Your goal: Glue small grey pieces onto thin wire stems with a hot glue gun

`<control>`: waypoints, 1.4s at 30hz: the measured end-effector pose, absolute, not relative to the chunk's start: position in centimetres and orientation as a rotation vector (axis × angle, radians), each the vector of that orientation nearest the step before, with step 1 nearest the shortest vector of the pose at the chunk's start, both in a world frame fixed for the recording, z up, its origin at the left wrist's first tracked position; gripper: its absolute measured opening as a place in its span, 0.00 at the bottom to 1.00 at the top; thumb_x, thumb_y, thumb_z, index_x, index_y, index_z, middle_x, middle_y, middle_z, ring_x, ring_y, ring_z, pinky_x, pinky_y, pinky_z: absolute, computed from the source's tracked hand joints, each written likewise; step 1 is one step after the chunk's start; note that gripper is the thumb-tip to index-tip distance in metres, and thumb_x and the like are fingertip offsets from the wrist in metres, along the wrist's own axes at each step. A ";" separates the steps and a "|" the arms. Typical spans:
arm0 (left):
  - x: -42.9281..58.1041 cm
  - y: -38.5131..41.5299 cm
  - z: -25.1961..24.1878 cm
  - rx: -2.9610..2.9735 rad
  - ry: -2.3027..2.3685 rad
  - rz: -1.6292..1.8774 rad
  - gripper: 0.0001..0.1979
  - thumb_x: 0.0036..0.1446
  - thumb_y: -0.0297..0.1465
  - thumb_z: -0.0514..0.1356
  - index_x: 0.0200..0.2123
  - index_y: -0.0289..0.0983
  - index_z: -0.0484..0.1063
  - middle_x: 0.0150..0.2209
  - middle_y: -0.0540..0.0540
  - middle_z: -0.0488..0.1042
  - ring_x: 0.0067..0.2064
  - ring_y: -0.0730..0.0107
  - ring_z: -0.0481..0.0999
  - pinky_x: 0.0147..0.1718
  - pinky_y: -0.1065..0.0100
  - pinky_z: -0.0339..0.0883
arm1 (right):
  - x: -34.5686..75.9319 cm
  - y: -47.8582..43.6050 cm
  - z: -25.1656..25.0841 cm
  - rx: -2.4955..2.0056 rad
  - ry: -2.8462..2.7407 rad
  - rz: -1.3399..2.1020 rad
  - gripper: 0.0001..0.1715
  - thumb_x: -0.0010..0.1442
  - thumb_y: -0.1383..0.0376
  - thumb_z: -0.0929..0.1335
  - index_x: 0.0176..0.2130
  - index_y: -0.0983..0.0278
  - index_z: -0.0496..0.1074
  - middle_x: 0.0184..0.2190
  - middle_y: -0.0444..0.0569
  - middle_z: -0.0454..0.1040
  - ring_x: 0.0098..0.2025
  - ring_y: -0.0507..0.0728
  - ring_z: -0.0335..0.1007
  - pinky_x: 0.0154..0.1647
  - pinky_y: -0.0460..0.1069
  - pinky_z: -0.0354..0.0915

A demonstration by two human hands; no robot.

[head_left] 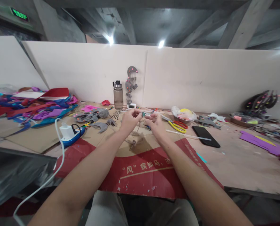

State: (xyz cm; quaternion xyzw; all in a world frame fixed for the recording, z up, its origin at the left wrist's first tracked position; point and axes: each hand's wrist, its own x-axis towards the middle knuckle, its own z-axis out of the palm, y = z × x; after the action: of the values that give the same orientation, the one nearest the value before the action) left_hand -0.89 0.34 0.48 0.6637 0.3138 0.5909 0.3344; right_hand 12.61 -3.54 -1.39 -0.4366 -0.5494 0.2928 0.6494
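Observation:
My left hand [129, 120] is raised over the middle of the table, thumb and fingers pinched at a small green piece [143, 114]. Close beside it on the right, my right hand [156, 126] has its fingers bent together; whatever is between them is too small to make out. A thin cord [137, 133] hangs below the hands, looping down to a small greyish piece [133, 143] over the brown cardboard. Scissors with red and yellow handles [178, 125] lie just right of my right hand. Left of my left hand are grey felt pieces [99, 126] and a ball of grey yarn [103, 113].
A water bottle [118, 95] stands by the white partition [90, 69], where a grey pinned ornament [131, 78] hangs. A phone [205, 137] lies right, near a bag-lined bowl [184, 114]. Left are a blue power strip [74, 138] and piled coloured felt [50, 106].

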 end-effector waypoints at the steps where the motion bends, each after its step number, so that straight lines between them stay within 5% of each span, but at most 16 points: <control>1: -0.8 0.1 0.6 1.786 0.854 1.575 0.02 0.49 0.29 0.62 0.28 0.35 0.72 0.22 0.51 0.71 0.23 0.77 0.66 0.24 0.73 0.58 | 11.9 -3.4 -1.4 -0.926 -1.197 0.785 0.26 0.46 0.59 0.70 0.40 0.59 0.53 0.36 0.45 0.72 0.36 0.53 0.71 0.41 0.52 0.67; 6: -0.6 -0.6 0.8 1.814 0.913 1.641 0.03 0.47 0.28 0.63 0.24 0.35 0.71 0.23 0.51 0.71 0.25 0.76 0.66 0.27 0.73 0.58 | 11.1 -3.5 -1.3 -0.947 -1.109 0.889 0.29 0.46 0.58 0.71 0.41 0.57 0.52 0.24 0.33 0.63 0.22 0.49 0.61 0.28 0.46 0.63; 12: -0.3 -0.6 0.6 1.661 0.834 1.460 0.06 0.50 0.32 0.62 0.26 0.35 0.69 0.18 0.52 0.67 0.19 0.78 0.62 0.20 0.73 0.55 | 12.1 -4.8 -0.2 -1.113 -1.333 0.366 0.08 0.54 0.61 0.67 0.35 0.62 0.65 0.20 0.36 0.57 0.23 0.49 0.54 0.26 0.46 0.53; 16: -0.1 -0.6 0.4 1.599 0.729 1.411 0.08 0.51 0.33 0.62 0.26 0.35 0.68 0.18 0.52 0.68 0.18 0.79 0.63 0.19 0.73 0.56 | 12.1 -4.9 -0.1 -1.188 -1.348 0.306 0.07 0.55 0.61 0.66 0.30 0.63 0.68 0.18 0.37 0.54 0.22 0.50 0.50 0.24 0.47 0.48; 31: 0.4 -0.6 0.4 1.445 0.628 1.327 0.06 0.48 0.30 0.63 0.29 0.32 0.72 0.20 0.50 0.69 0.21 0.78 0.66 0.19 0.73 0.59 | 12.4 -4.4 -0.2 -1.258 -1.300 0.278 0.11 0.53 0.58 0.66 0.29 0.63 0.70 0.21 0.42 0.65 0.24 0.51 0.56 0.27 0.46 0.52; 42: 0.4 -0.5 0.3 1.507 0.629 1.285 0.05 0.50 0.30 0.62 0.29 0.33 0.73 0.19 0.50 0.69 0.20 0.78 0.65 0.20 0.73 0.58 | 12.5 -4.8 0.1 -1.333 -1.249 0.242 0.08 0.51 0.60 0.66 0.29 0.63 0.68 0.19 0.40 0.63 0.23 0.51 0.55 0.26 0.46 0.51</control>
State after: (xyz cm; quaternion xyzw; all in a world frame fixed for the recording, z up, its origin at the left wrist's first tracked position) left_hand 0.36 -0.52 0.29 0.6249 0.2608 0.5331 0.5072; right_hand 12.48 -4.81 0.08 -0.5762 -0.5399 0.1045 0.6046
